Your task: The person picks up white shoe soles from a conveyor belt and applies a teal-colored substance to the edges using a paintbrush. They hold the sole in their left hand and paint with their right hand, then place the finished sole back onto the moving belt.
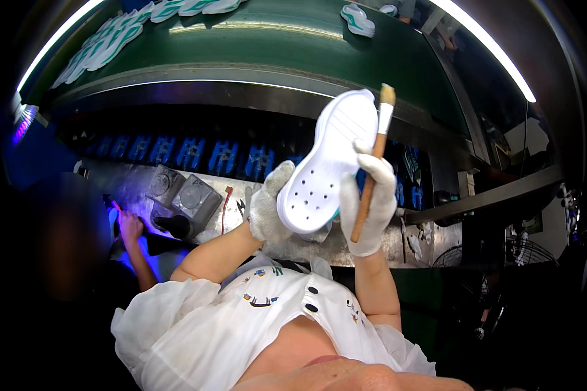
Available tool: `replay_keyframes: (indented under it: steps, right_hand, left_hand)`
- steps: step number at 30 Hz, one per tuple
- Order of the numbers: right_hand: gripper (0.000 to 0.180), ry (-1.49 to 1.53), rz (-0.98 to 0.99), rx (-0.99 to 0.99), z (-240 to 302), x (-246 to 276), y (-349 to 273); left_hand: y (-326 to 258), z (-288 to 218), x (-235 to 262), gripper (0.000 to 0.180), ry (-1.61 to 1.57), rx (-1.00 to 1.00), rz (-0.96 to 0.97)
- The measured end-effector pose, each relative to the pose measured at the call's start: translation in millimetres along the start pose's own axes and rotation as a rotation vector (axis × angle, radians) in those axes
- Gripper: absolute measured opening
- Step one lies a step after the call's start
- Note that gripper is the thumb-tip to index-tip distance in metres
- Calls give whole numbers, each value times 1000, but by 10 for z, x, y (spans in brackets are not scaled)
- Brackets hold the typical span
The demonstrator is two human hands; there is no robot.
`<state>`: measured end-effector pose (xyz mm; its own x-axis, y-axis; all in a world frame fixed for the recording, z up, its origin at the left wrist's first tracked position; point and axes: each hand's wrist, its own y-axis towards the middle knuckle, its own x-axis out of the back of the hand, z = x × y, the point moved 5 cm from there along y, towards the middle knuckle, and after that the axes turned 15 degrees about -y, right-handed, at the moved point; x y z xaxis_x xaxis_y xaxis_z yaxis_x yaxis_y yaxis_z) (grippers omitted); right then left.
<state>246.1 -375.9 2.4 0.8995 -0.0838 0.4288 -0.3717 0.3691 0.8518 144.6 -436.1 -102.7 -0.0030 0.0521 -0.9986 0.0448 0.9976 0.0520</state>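
Held up in front of me is a white shoe sole point(326, 156), tilted, with several small holes in its broad lower part and a bit of teal at its edge. My left hand point(271, 205), in a pale work glove, grips its lower left edge. On the other side my gloved right hand point(372, 205) is closed around the wooden handle of a flat brush point(367, 195). The brush points upward, its tan bristles above the fingers. Fingers of that hand also seem to rest against the sole's right edge; the contact is partly hidden.
A green conveyor belt point(254, 49) with a metal edge runs across the far side, carrying white-and-teal soles point(104, 45). Grey containers point(194, 195) and a red-handled brush point(226, 208) lie on the metal bench. A co-worker's hand point(130, 225) is at the left.
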Motion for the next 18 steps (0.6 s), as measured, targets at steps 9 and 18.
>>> replay_keyframes:
  steps: [9,18]
  right_hand:
    - [35,115,-24,-222,-182,239,-342]
    - [32,-71,18,-196,-381,564,-678]
  left_hand:
    - [835,-2033,-1082,63,-146,-113,132]
    - [1322,-2383,-841,39,521,-847,-213]
